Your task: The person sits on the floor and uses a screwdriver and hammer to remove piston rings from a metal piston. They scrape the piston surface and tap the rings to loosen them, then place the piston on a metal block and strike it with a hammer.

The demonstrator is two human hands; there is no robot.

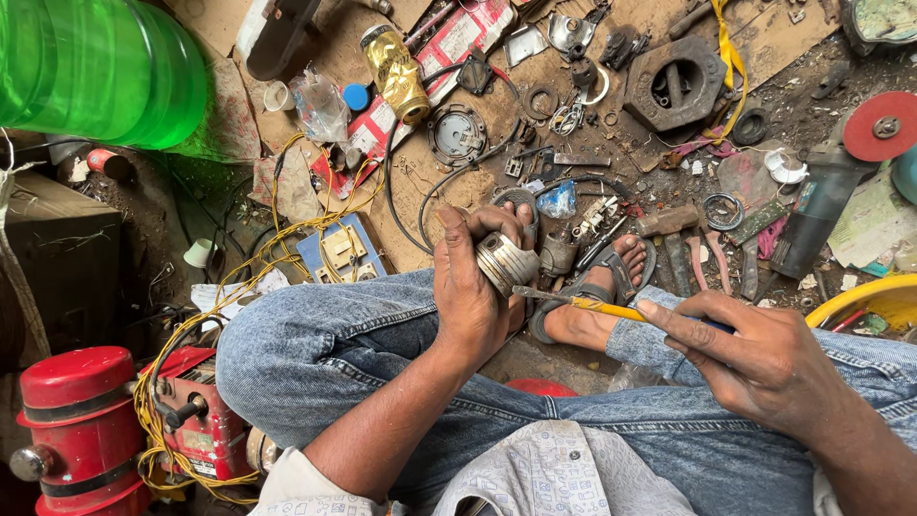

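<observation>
1. Your left hand (pixel 468 287) has its fingers wrapped tight around a metal piston (pixel 506 263), held over your crossed legs in jeans (pixel 315 344).
2. Your right hand (pixel 755 358) pinches a yellow-handled blade (pixel 573 302), tip touching the piston.
3. Beyond your sandal (pixel 597 287), the floor (pixel 812 86) is cluttered: hammer (pixel 669 222), angle grinder (pixel 831 186), yellow wires (pixel 287 229).

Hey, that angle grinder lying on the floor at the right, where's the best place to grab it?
Probably around the dark body of the angle grinder, coming from above. The body is long and narrow and lies flat, while its red disc sits at the far end, well away from that grip.
</observation>
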